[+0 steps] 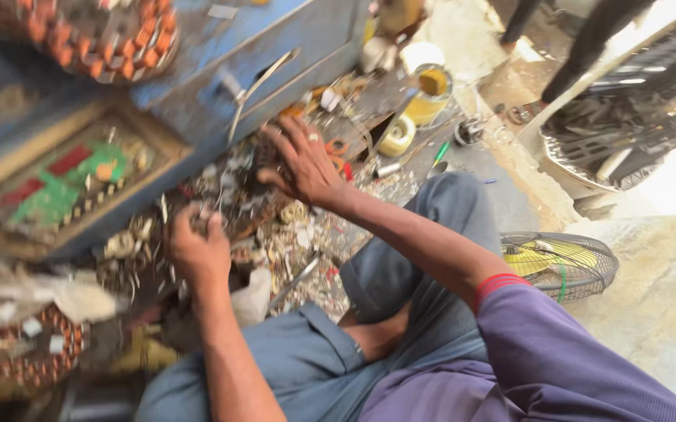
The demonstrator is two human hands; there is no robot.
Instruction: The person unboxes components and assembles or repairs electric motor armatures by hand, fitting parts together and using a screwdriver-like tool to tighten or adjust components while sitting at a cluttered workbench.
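Amid scrap heap (275,234), left hand (199,248) clenched — right hand (304,162) spread, blue cabinet (275,55) beside.

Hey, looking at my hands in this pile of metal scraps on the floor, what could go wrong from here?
1. Both bare hands are in the scrap pile: the right hand is spread on it and the left hand is closed in a grip on small pieces. Sharp edges or wire ends might cut skin.
2. The open yellow-filled jar stands close beyond the right hand; a sweep could tip it.
3. The fan guard beside the knee could get knocked.
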